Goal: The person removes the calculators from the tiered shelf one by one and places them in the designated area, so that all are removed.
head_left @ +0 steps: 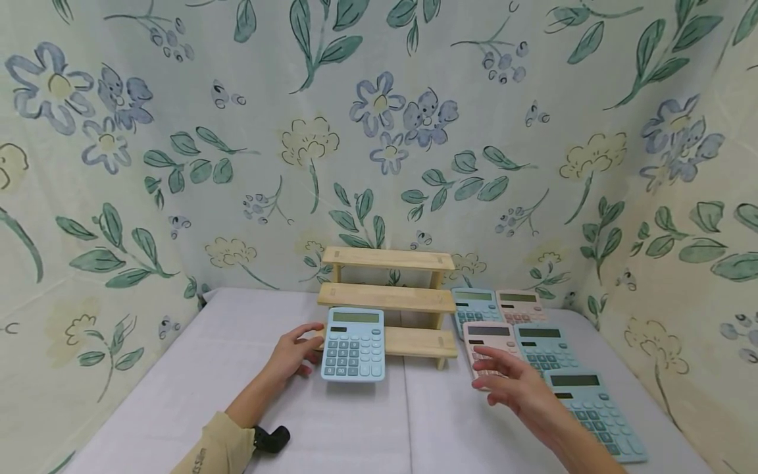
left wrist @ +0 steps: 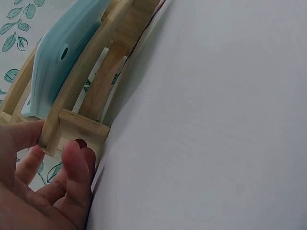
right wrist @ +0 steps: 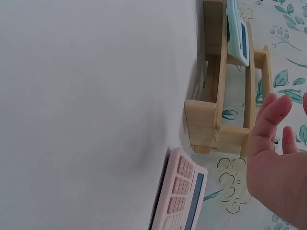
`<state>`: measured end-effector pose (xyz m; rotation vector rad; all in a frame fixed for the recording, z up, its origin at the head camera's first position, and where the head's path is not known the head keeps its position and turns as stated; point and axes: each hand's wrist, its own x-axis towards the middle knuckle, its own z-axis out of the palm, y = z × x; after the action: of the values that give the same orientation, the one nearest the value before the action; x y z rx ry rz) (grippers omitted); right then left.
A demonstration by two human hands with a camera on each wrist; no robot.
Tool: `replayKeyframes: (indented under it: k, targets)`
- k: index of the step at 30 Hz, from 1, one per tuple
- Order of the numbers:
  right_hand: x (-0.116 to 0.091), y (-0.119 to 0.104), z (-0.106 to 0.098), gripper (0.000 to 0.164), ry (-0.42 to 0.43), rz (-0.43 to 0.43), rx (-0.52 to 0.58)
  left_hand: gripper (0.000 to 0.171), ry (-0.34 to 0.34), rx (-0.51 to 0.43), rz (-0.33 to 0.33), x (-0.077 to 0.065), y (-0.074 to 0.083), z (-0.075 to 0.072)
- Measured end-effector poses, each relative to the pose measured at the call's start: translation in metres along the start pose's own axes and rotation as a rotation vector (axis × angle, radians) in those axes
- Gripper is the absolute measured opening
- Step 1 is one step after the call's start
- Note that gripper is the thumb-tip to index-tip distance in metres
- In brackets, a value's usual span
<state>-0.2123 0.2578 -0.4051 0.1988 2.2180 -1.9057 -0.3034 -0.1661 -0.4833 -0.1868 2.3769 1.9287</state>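
Note:
A light blue calculator (head_left: 353,345) leans on the lowest step of a three-tier wooden shelf (head_left: 387,297), its keys facing me. My left hand (head_left: 294,353) is at the left end of that step, beside the calculator. In the left wrist view, one fingertip touches the end of the wooden plank (left wrist: 72,103), and the other fingers are bent loosely near the shelf's leg. My right hand (head_left: 515,382) hovers over a pink calculator (head_left: 488,332) with its fingers spread and nothing in them.
Right of the shelf lie several more calculators: a blue one (head_left: 476,304) and a pink one (head_left: 520,304) at the back, then blue ones (head_left: 541,342) (head_left: 598,408) towards the front. A flowered cloth (head_left: 379,197) hangs behind the white-covered table (head_left: 355,428).

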Motion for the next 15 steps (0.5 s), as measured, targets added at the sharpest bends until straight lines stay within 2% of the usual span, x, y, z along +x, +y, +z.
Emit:
replayKeyframes:
  k: [5,15]
  targets:
    - [0.005,-0.001,0.013,0.067,-0.009,-0.023,0.015,0.041,-0.002,0.004,0.003,-0.001,0.001,-0.001]
    - [0.015,-0.002,0.036,0.066,-0.094,-0.046,0.039,0.040,0.003,0.012,0.001,-0.003,0.003,0.001]
